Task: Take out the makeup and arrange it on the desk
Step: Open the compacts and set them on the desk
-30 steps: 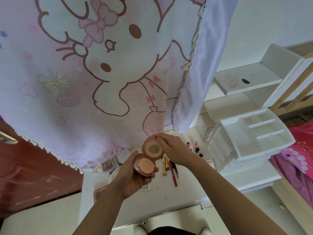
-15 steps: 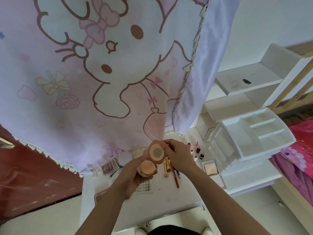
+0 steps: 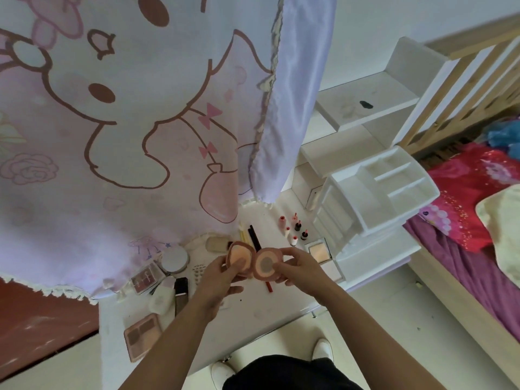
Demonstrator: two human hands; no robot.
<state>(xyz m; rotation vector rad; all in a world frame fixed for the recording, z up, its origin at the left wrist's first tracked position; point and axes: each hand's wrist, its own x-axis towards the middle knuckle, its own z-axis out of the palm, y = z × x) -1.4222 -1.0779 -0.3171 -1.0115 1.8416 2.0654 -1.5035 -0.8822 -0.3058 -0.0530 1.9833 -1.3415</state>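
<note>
On the counter, palettes lie left, small bottles stand behind centre, and the drawer organizer sits right.

Open pink compact between left hand and right hand above white desk

Pink compact: plastic shell, matt, powdery pan inside. Curtain: thin printed cloth, matt, with a shiny satin-like lilac side panel and a frayed fringe hem. Organizer: white plastic, smooth. Table: white, smooth, slightly scuffed. Bed rail: bare pale wood. Bedsheet: red and purple cloth.
</note>
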